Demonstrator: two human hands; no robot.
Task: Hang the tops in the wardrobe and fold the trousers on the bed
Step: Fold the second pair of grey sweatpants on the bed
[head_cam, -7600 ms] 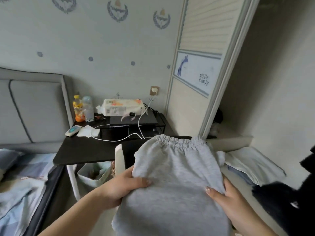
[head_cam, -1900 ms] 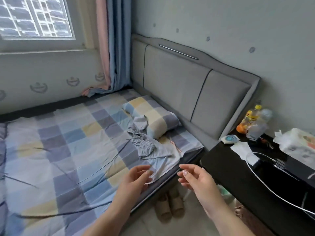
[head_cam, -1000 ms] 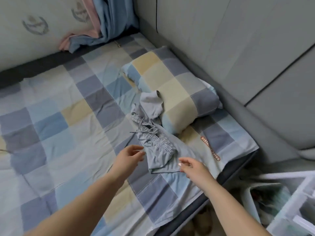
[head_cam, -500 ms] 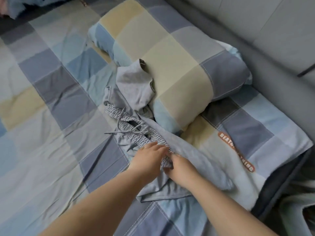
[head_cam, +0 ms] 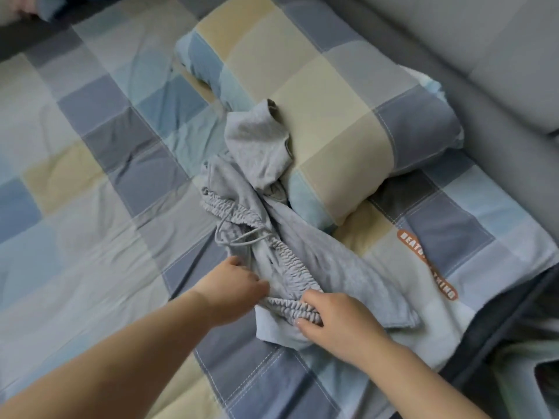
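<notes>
Both hands (head_cam: 281, 300) curled, gripping grey trousers (head_cam: 272, 237) waistband

Soft, diffuse daylight, fairly dim overall, colours muted with a cool cast. No glare, no blown highlights. Shadows are weak: a faint one under the pillow (head_cam: 317, 95) at its lower edge, darker patch at lower right of the frame past the bed edge. Wide-angle distortion visible, checked sheet (head_cam: 90, 176) lines bow toward the edges. Mild motion blur across the frame; forearms at lower left are soft, upper left corner smeared. Centre is sharpest, waistband gathers on the grey trousers (head_cam: 272, 237) are readable. Compression softness throughout.
</notes>
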